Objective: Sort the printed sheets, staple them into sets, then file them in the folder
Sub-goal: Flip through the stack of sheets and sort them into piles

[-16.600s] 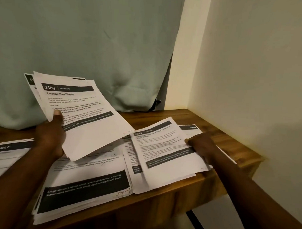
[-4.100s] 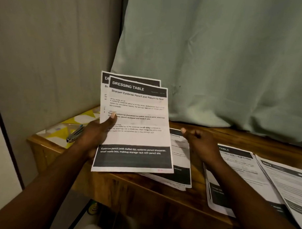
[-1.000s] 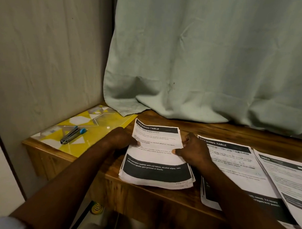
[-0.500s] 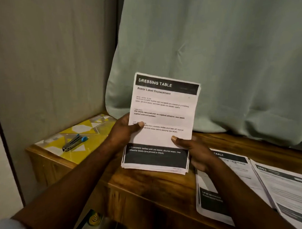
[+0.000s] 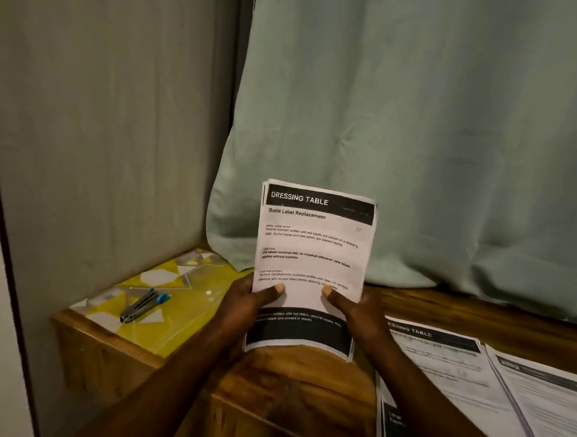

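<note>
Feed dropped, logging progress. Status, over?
Left grip and right grip hold Dressing Table stack upright. Stapler lies on yellow folder, untouched. Nothing blocking stapler.

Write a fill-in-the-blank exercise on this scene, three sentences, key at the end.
1. The left hand and right hand hold a stack of sheets whose top page is headed "DRESSING ____".
2. The stapler lies on the ____ folder.
3. More printed sheets lie on the wooden table to the ____ of the held stack.
Missing words: TABLE; yellow; right.
</note>
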